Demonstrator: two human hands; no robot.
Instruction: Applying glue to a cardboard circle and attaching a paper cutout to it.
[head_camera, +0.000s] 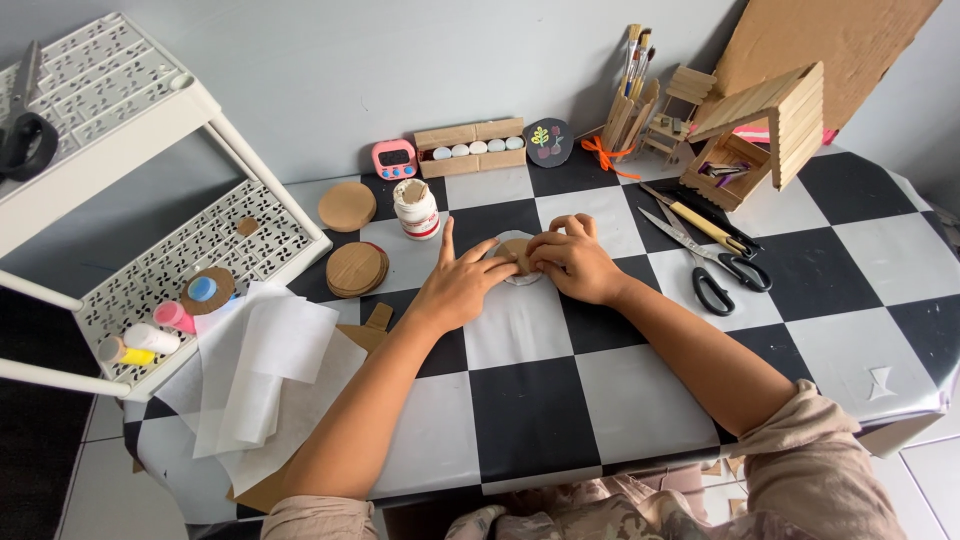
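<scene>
Both forearms come from the lower edge up over the checkered bench, and my two hands meet near its middle. My left hand lies flat with fingers spread, pressing on a small cardboard disc that rests on a pale round piece on the bench. My right hand is curled, its fingertips pinching the same disc from the other side.

Just left of my hands I count one stack of cardboard rounds, one single wooden round and one white glue jar. Loose white paper sheets lie at the left edge, beside a white rack. On the right lie two pairs of scissors, well apart from my hands. At the wall stand one pink timer, one cardboard box of bottles and a stick house. Nothing stands between the camera and the disc except my own fingers.
</scene>
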